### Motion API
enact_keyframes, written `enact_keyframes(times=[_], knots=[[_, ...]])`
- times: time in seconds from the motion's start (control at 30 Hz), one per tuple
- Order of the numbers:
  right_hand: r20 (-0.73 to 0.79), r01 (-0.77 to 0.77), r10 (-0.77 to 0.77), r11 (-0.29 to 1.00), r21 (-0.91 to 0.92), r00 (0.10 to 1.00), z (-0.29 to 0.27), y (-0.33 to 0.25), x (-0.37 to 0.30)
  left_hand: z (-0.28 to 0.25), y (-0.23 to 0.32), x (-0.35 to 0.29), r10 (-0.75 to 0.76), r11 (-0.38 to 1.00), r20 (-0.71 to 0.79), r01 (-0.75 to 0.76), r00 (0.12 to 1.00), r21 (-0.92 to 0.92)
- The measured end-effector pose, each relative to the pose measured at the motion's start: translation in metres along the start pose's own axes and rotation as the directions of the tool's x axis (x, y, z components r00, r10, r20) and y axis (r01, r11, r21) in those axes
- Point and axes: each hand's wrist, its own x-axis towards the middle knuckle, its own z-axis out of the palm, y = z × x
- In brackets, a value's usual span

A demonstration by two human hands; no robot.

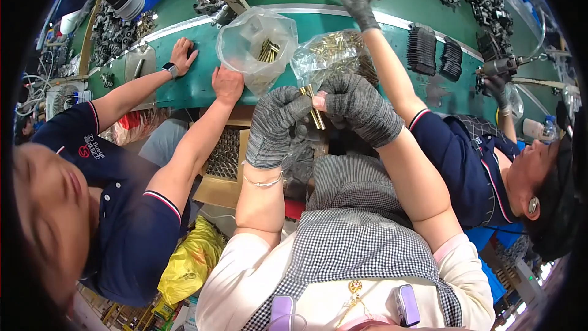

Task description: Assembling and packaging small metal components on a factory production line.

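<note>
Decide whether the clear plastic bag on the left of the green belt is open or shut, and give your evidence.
Open. The clear plastic bag gapes at its mouth, showing a few brass pins lying inside; a co-worker's hand touches its lower edge.

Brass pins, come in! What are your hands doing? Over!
Left hand and right hand, gloved, pinching brass pins. Pin bags on green table. Co-workers' arms either side.

I note black ribbed rubber parts (421, 49) on the green conveyor belt (190, 86); a crumpled yellow plastic bag (191, 260) lies below.
</note>
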Motion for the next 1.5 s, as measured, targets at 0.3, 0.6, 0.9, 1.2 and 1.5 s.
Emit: enact_keyframes(times=[0.3, 0.6, 0.9, 1.2, 1.5], knots=[[0.052, -0.025, 0.022, 0.998, 0.060, 0.998, -0.020, -0.003, 0.016, 0.006, 0.001, 0.018, -0.002, 1.000, -0.025, 0.001, 1.000, -0.013], [0.075, 0.023, -0.028, 0.998, 0.064, 0.997, -0.025, -0.011, 0.008, 0.021, 0.010, 0.010, 0.047, 0.998, -0.027, -0.045, 0.999, 0.046], [0.198, 0.091, -0.095, 0.995, 0.026, 0.976, -0.031, -0.013, 0.002, 0.028, 0.017, -0.003, 0.186, 0.954, 0.008, -0.183, 0.983, 0.238], [0.214, 0.192, -0.172, 0.979, -0.072, 0.962, -0.030, -0.009, -0.001, 0.024, 0.023, -0.011, 0.086, 0.953, 0.036, -0.093, 0.996, 0.290], [0.285, 0.245, -0.194, 0.957, -0.157, 0.939, -0.029, -0.013, -0.001, 0.021, 0.023, -0.016, 0.131, 0.964, 0.087, -0.147, 0.988, 0.221]])
